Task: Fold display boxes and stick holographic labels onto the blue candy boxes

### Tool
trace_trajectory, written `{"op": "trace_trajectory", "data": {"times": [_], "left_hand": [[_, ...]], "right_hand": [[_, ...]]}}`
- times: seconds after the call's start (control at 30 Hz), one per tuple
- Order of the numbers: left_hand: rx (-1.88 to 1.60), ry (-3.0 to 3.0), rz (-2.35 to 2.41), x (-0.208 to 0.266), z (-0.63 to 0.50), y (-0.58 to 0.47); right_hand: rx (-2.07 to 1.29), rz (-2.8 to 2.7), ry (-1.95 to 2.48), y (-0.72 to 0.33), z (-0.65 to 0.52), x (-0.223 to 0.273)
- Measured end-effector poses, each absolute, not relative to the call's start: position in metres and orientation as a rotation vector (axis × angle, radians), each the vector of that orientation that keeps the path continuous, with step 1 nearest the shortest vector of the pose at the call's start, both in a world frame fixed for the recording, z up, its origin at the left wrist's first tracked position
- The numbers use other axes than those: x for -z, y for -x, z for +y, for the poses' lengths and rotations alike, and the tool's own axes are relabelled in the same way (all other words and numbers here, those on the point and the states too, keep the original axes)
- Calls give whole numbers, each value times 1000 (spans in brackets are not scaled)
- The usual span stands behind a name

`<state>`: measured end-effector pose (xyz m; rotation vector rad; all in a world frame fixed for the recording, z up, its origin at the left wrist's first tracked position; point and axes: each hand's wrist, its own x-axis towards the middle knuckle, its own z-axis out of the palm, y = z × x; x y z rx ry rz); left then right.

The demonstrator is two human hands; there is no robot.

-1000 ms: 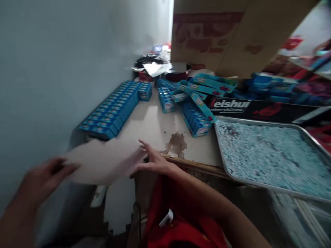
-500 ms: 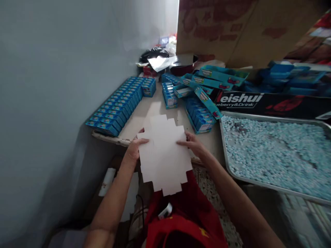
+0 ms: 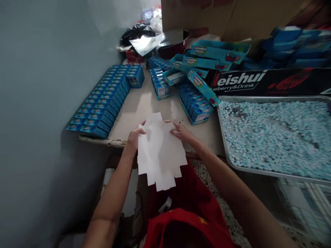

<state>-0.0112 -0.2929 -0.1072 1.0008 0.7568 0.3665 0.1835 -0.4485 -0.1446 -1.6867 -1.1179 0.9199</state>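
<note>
A flat white die-cut cardboard box blank (image 3: 161,151) with stepped tabs along its edges is held in front of me, over the table's near edge. My left hand (image 3: 134,136) grips its left edge, thumb on top and fingers underneath. At the upper right edge, my right hand (image 3: 181,132) pinches the blank, with the thumb and a finger on its face. The sheet looks slightly bent along its middle. Its underside is hidden.
Rows of small blue boxes (image 3: 100,100) stand at the table's left. Blue display trays (image 3: 200,86), some filled with boxes, lie at the middle back. A metal tray (image 3: 224,144) of pale blue candies is at right, before a black Leishui carton (image 3: 240,82).
My right hand has moved up and inward along the blank, towards its top edge. The blank has bent and turned slightly. The view has shifted, so the table's things sit higher and most lie further left.
</note>
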Motion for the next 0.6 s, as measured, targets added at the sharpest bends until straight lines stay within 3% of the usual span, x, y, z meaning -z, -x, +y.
{"op": "trace_trajectory", "data": {"times": [0.17,0.3,0.6], "left_hand": [[-395,-1151,702,122,-285,-17],[-612,-1391,905,132,-285,-47],[-781,-1643,1151,141,-300,-64]], "right_hand": [[-657,-1293,2134,-181,-424,132],[-560,-1227,2335,-170,-411,119],[-434,-1121,2343,-161,-418,113]]}}
